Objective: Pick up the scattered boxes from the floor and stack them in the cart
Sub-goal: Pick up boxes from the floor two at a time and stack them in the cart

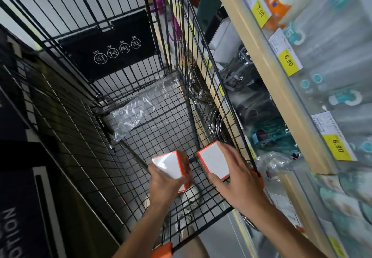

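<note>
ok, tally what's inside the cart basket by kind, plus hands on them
Orange-edged white boxes: 2, the left box and the right box
Clear plastic wrap: 1
Hands gripping boxes: 2, left hand, right hand
Total: 5

2 boxes point(171, 167) side by side in cart point(80, 116)

On the cart's black flap point(112, 50), four round pictograms are printed, captioned "YES", "NO", "NO", "NO" and seen upside down. Yellow price tags are fixed to the shelf edge: "7.00" point(260, 12), "6.80" point(288, 60) and "6.80" point(338, 146). On the dark sign point(18, 229) at lower left, only the letters "OTION" can be read.
</note>
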`<state>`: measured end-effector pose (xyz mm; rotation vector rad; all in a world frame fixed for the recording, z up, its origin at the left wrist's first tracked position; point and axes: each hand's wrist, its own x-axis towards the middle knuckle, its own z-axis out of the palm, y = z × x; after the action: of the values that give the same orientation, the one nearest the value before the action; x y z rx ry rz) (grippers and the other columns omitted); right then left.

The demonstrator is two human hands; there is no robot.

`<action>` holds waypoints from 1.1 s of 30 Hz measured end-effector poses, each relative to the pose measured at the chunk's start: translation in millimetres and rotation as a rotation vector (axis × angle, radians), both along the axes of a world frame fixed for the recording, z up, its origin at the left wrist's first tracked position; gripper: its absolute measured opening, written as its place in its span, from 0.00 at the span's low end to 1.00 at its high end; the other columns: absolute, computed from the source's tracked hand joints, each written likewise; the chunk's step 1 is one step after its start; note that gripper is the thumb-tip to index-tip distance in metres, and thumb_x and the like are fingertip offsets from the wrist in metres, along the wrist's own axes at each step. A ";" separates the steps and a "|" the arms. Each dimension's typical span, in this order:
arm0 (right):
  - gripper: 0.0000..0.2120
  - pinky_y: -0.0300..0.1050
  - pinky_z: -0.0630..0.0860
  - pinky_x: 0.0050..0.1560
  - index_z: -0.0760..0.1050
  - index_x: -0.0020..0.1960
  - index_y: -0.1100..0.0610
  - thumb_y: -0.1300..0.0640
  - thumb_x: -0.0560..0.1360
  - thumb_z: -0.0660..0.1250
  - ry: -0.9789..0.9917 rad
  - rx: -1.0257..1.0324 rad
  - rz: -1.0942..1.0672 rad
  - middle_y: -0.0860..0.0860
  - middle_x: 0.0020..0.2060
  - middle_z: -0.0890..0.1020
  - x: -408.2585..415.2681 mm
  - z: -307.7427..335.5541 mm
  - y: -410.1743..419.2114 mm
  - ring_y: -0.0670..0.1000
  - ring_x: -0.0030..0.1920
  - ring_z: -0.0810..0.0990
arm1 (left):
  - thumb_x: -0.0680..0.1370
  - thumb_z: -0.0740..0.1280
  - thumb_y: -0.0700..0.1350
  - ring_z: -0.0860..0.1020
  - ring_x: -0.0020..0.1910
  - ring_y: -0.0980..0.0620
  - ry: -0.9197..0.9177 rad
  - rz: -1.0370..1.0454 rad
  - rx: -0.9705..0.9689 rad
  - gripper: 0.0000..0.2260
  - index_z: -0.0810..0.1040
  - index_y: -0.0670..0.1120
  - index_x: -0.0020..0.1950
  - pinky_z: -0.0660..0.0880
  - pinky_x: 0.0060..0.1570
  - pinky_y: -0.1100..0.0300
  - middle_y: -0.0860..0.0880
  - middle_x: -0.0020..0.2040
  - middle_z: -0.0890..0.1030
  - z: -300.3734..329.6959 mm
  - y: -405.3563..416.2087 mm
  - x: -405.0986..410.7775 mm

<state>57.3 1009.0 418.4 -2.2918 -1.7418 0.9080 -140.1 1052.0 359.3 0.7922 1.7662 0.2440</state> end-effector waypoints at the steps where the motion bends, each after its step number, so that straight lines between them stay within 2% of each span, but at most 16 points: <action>1: 0.39 0.48 0.73 0.63 0.49 0.80 0.39 0.40 0.77 0.67 0.019 0.017 -0.012 0.36 0.78 0.56 0.5 0.3 -0.7 0.46 0.73 0.67 | 0.63 0.83 0.44 0.79 0.54 0.44 0.013 -0.010 -0.022 0.44 0.58 0.49 0.69 0.80 0.37 0.59 0.43 0.59 0.77 -4.9 -4.3 9.6; 3: 0.39 0.44 0.70 0.65 0.50 0.80 0.40 0.43 0.77 0.68 0.056 0.046 -0.031 0.37 0.78 0.58 1.6 1.9 -1.8 0.44 0.75 0.64 | 0.63 0.84 0.46 0.78 0.57 0.40 0.025 -0.034 -0.067 0.45 0.56 0.50 0.69 0.82 0.50 0.45 0.43 0.59 0.76 -9.0 -12.6 29.1; 4: 0.39 0.46 0.71 0.67 0.50 0.80 0.40 0.43 0.77 0.68 0.069 0.047 -0.041 0.37 0.78 0.58 2.8 2.5 -2.6 0.44 0.75 0.64 | 0.63 0.84 0.47 0.78 0.57 0.39 0.030 -0.045 -0.081 0.45 0.56 0.50 0.69 0.81 0.54 0.43 0.42 0.60 0.75 -9.6 -16.0 37.8; 6: 0.39 0.51 0.70 0.69 0.50 0.80 0.39 0.43 0.77 0.68 0.077 0.037 -0.060 0.37 0.78 0.58 5.7 3.2 -4.7 0.42 0.76 0.62 | 0.63 0.84 0.48 0.78 0.56 0.40 0.034 -0.036 -0.105 0.47 0.54 0.49 0.70 0.80 0.56 0.44 0.39 0.62 0.74 -11.9 -21.1 50.8; 9: 0.39 0.48 0.68 0.72 0.50 0.81 0.39 0.45 0.78 0.68 0.117 0.038 -0.074 0.37 0.79 0.58 10.1 3.9 -8.4 0.39 0.75 0.59 | 0.65 0.83 0.48 0.78 0.58 0.38 0.021 0.016 -0.136 0.48 0.52 0.48 0.72 0.78 0.59 0.46 0.37 0.65 0.73 -17.0 -25.8 60.5; 12: 0.38 0.48 0.68 0.73 0.51 0.81 0.41 0.48 0.78 0.69 0.143 0.038 -0.093 0.38 0.79 0.60 13.1 2.9 -11.7 0.41 0.76 0.60 | 0.66 0.82 0.48 0.73 0.65 0.36 0.026 0.020 -0.133 0.50 0.50 0.45 0.75 0.74 0.64 0.45 0.35 0.69 0.68 -17.7 -27.9 70.3; 16: 0.36 0.48 0.68 0.71 0.55 0.80 0.42 0.47 0.77 0.69 0.117 0.058 -0.107 0.39 0.78 0.63 11.6 -3.9 -16.1 0.42 0.76 0.62 | 0.68 0.79 0.51 0.71 0.65 0.35 -0.014 0.016 -0.107 0.50 0.48 0.46 0.78 0.74 0.63 0.42 0.36 0.68 0.66 -13.2 -27.4 85.3; 18: 0.34 0.47 0.66 0.68 0.58 0.79 0.42 0.42 0.76 0.66 0.077 0.066 -0.110 0.39 0.76 0.66 9.3 -5.0 -17.2 0.43 0.75 0.65 | 0.67 0.72 0.53 0.72 0.63 0.37 -0.058 0.043 -0.111 0.47 0.48 0.47 0.77 0.74 0.62 0.42 0.37 0.68 0.68 -11.4 -25.8 88.8; 20: 0.33 0.46 0.63 0.66 0.59 0.79 0.42 0.40 0.75 0.62 0.048 0.060 -0.108 0.40 0.75 0.69 7.1 -4.6 -18.0 0.44 0.74 0.67 | 0.66 0.68 0.50 0.73 0.60 0.38 -0.079 0.059 -0.118 0.44 0.49 0.47 0.77 0.75 0.60 0.42 0.37 0.66 0.70 -12.6 -25.1 88.6; 24: 0.32 0.56 0.64 0.74 0.55 0.79 0.40 0.41 0.77 0.60 0.090 0.037 -0.086 0.40 0.75 0.67 3.0 -4.5 -20.5 0.41 0.75 0.64 | 0.62 0.66 0.49 0.73 0.62 0.38 -0.149 0.087 -0.153 0.44 0.51 0.48 0.75 0.75 0.62 0.40 0.36 0.66 0.71 -24.8 -22.1 84.7; 26: 0.34 0.53 0.64 0.75 0.53 0.79 0.40 0.44 0.77 0.63 0.148 0.029 -0.073 0.40 0.76 0.65 1.0 -1.8 -20.1 0.39 0.76 0.60 | 0.60 0.70 0.51 0.72 0.65 0.38 -0.206 0.083 -0.192 0.47 0.50 0.54 0.74 0.73 0.65 0.39 0.37 0.70 0.69 -29.3 -19.7 80.4; 28: 0.35 0.54 0.62 0.76 0.51 0.79 0.38 0.43 0.76 0.62 0.149 0.025 -0.056 0.37 0.76 0.62 -1.0 5.4 -17.1 0.37 0.77 0.57 | 0.63 0.74 0.50 0.68 0.71 0.37 -0.214 0.071 -0.202 0.49 0.47 0.57 0.76 0.68 0.70 0.39 0.39 0.76 0.63 -18.6 -13.9 72.8; 30: 0.34 0.56 0.60 0.76 0.51 0.78 0.35 0.42 0.76 0.62 0.121 0.028 -0.046 0.32 0.74 0.59 -2.6 20.6 -10.0 0.34 0.75 0.55 | 0.72 0.73 0.42 0.60 0.76 0.39 -0.174 0.036 -0.164 0.49 0.41 0.50 0.81 0.62 0.74 0.43 0.41 0.79 0.54 10.7 -4.1 61.6; 31: 0.34 0.54 0.60 0.76 0.51 0.78 0.35 0.43 0.76 0.63 0.116 0.032 -0.037 0.32 0.74 0.58 -3.8 30.4 -5.6 0.33 0.74 0.55 | 0.75 0.72 0.40 0.58 0.77 0.40 -0.156 0.003 -0.127 0.48 0.40 0.48 0.81 0.60 0.75 0.44 0.42 0.81 0.51 25.6 0.5 53.5; 33: 0.35 0.43 0.61 0.74 0.53 0.79 0.40 0.48 0.78 0.67 0.137 0.035 -0.025 0.37 0.76 0.60 -7.4 54.0 5.5 0.37 0.74 0.57 | 0.78 0.70 0.40 0.55 0.79 0.43 -0.154 -0.090 -0.029 0.44 0.42 0.48 0.82 0.57 0.76 0.47 0.44 0.82 0.48 59.2 11.0 34.6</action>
<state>49.9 1014.5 472.4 -2.1693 -1.6559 0.9959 -105.5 1063.0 418.5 0.8088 1.5827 0.2133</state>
